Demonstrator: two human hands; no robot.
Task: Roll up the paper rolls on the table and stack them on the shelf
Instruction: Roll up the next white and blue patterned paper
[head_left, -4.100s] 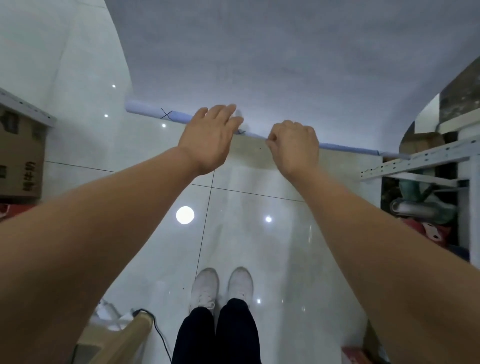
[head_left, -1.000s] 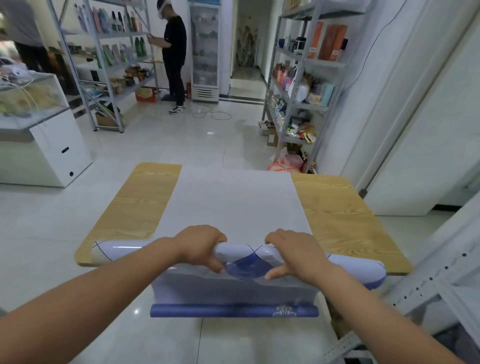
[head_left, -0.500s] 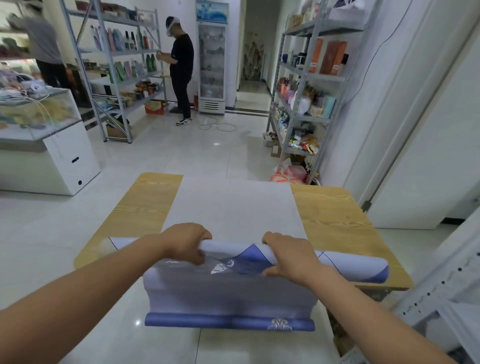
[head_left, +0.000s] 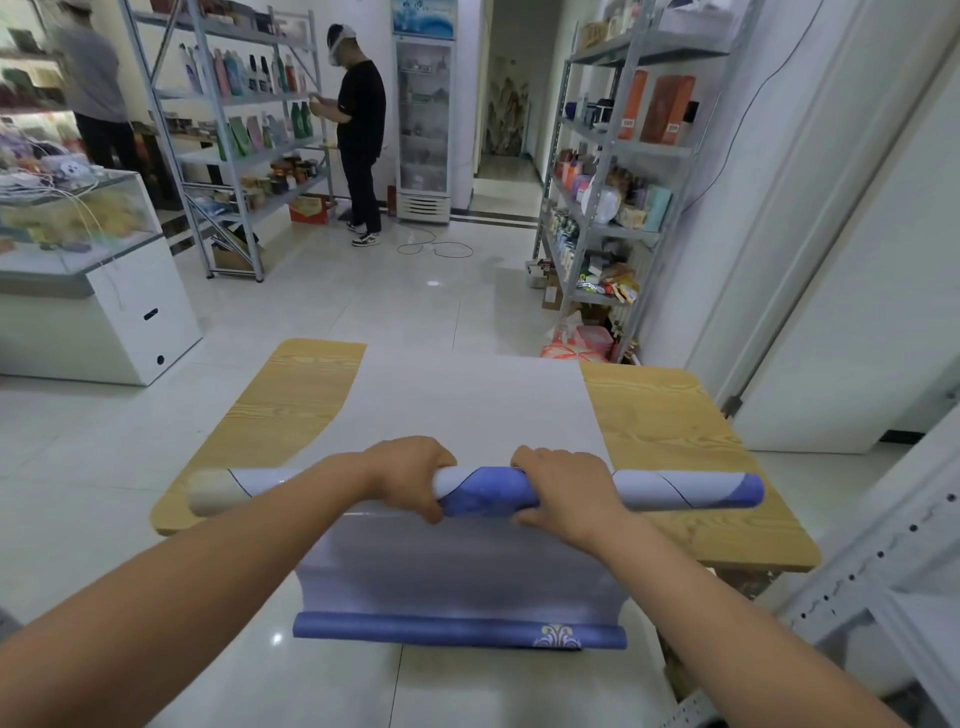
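Gripping the paper roll (head_left: 488, 491) near its middle, the left hand (head_left: 410, 475) and right hand (head_left: 563, 488) are curling their fingers over its top, thumbs on its near side. The roll is lying across the near end of the wooden table (head_left: 670, 431), its loose sheet (head_left: 457, 577) hanging toward the floor.
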